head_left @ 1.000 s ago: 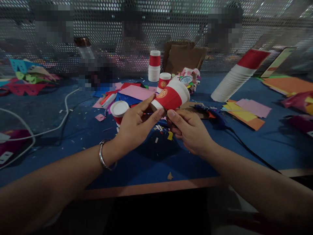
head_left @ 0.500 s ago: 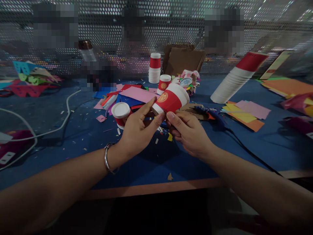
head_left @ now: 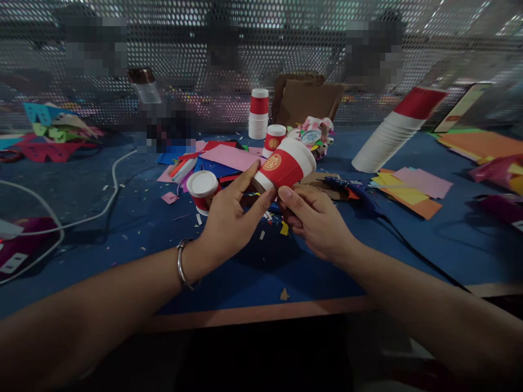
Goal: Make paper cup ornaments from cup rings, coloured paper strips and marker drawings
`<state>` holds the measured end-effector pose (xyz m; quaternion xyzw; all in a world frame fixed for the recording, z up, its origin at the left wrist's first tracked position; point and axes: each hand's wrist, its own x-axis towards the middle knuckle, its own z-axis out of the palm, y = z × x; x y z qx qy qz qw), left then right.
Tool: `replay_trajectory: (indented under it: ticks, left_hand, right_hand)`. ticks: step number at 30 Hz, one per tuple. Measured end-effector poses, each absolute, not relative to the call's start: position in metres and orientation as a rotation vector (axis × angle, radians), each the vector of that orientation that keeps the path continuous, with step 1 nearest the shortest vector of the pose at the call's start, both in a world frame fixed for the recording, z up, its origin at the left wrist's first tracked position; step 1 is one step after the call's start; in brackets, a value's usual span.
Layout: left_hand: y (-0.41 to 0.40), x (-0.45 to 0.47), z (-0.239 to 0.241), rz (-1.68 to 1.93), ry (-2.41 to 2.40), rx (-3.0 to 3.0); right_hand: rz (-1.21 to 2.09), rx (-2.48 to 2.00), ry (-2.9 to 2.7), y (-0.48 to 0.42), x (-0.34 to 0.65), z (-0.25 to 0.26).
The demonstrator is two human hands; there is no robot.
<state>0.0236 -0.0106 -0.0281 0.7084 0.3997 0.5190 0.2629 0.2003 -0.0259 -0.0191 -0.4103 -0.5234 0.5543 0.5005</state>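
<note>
A red and white paper cup (head_left: 285, 163) with a round yellow print is held tilted above the table, its wide white end up to the right. My left hand (head_left: 235, 212) grips its narrow end between thumb and fingers. From below, my right hand (head_left: 316, 220) is closed on the cup's side, thumb tip against it; the other fingers are partly hidden. Left of the held cup stands a red cup with a white top (head_left: 203, 188), partly behind my left hand. Another small red cup (head_left: 274, 139) stands just behind.
A tall cup stack (head_left: 259, 114) stands at the back, and a leaning stack (head_left: 398, 130) at right. Coloured paper (head_left: 232, 158) and scraps cover the middle. A blue glue gun (head_left: 359, 193) trails a black cord. White cables (head_left: 102, 209) cross the left side.
Hardly anything differs. Both hands keep the cup in nearly the same tilted pose, and the view has shifted very slightly.
</note>
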Motion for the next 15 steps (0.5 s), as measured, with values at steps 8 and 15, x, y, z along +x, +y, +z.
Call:
replay_trajectory:
  ticks: [8, 15]
  left_hand:
    - [-0.0071, 0.0229, -0.028, 1.371, 1.06, 1.873]
    - [-0.0042, 0.0251, -0.0322, 1.394, 1.0, 1.742]
  right_hand:
    - [1.468, -0.943, -1.198, -0.0265, 0.1989, -0.0127]
    - [1.53, -0.937, -1.175, -0.0261, 0.1989, -0.0122]
